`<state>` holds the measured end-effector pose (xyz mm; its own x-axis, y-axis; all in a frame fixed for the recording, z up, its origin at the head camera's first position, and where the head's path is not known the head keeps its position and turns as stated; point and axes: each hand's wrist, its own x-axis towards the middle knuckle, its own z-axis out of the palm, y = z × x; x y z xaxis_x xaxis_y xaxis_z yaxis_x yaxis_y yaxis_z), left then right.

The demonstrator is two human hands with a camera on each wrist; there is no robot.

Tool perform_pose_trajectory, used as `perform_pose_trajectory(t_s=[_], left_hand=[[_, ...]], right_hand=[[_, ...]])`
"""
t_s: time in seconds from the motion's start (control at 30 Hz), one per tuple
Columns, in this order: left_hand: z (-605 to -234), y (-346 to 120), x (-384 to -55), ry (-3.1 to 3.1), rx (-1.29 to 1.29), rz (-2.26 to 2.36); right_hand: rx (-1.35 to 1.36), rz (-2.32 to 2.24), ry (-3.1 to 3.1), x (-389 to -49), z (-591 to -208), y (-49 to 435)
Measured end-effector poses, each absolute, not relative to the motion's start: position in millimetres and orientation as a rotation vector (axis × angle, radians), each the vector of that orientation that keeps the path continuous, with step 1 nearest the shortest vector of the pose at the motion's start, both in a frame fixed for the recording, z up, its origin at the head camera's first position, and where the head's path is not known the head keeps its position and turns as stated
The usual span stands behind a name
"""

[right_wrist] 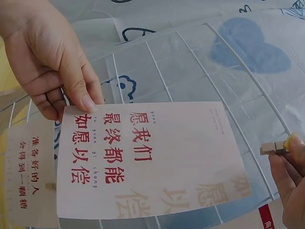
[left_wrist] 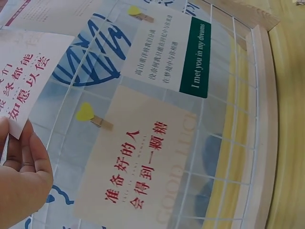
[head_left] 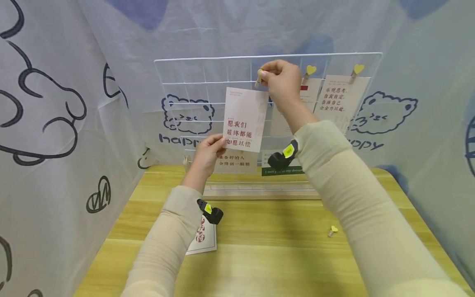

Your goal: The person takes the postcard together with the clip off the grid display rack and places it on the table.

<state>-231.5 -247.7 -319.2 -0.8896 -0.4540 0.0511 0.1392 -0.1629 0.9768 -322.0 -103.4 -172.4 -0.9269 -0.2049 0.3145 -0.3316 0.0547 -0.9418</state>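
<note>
My left hand (head_left: 208,154) pinches the lower left corner of a pale card (head_left: 245,117) printed with red Chinese characters. The card is held up in front of a white wire grid (head_left: 193,82). Above its top right corner, my right hand (head_left: 283,80) pinches a small wooden clothespin (right_wrist: 272,148) with a yellow heart, its tip pointing down toward the card. In the right wrist view the clothespin is apart from the card's edge. Part of a lower card (left_wrist: 138,162), clipped to the grid, sits just behind and below the held one.
Two cards (head_left: 339,99) hang at the grid's upper right under yellow heart clips (head_left: 311,70). A green-banded card (left_wrist: 164,52) hangs lower. On the wooden table (head_left: 259,235) lie a white card (head_left: 208,237) by the left sleeve and a loose heart clothespin (head_left: 332,231) at right.
</note>
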Motion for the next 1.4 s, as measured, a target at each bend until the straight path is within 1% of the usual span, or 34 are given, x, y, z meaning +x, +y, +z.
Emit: perform_pose_trajectory(t_s=[0.2, 0.67, 0.87, 0.9, 1.1, 1.13, 1.17, 1.4], left_hand=[[-325.7, -246.0, -223.9, -1.726, 0.349, -2.132], [-349.2, -236.3, -211.6, -1.709, 0.39, -2.193], [-358.3, -232.5, -206.7, -1.687, 0.399, -2.201], [-359.8, -231.7, -206.1, -1.68, 0.4, -2.203], [-371.0, -227.8, -200.8, -1.66, 0.417, -2.219], [-372.9, -227.5, -199.7, -1.655, 0.424, -2.222], [-375.1, -227.3, -198.6, -1.646, 0.43, -2.226], [-389.6, -229.3, -187.6, -1.645, 0.452, -2.245]], right_hand=[[0.61, 2.187, -2.133, -317.7, -181.8, -93.4], [0.617, 2.371, -2.03, -314.7, -217.4, -60.4], [0.718, 2.349, -2.053, -319.1, -243.5, -48.8], [0.757, 2.384, -2.02, -327.9, -253.8, -47.1], [0.719, 2.43, -2.032, -326.1, -274.1, -36.0], [0.688, 2.419, -2.06, -317.5, -270.5, -34.3], [0.681, 2.45, -2.053, -316.4, -272.4, -33.0], [0.702, 2.539, -2.074, -315.2, -296.2, -22.7]])
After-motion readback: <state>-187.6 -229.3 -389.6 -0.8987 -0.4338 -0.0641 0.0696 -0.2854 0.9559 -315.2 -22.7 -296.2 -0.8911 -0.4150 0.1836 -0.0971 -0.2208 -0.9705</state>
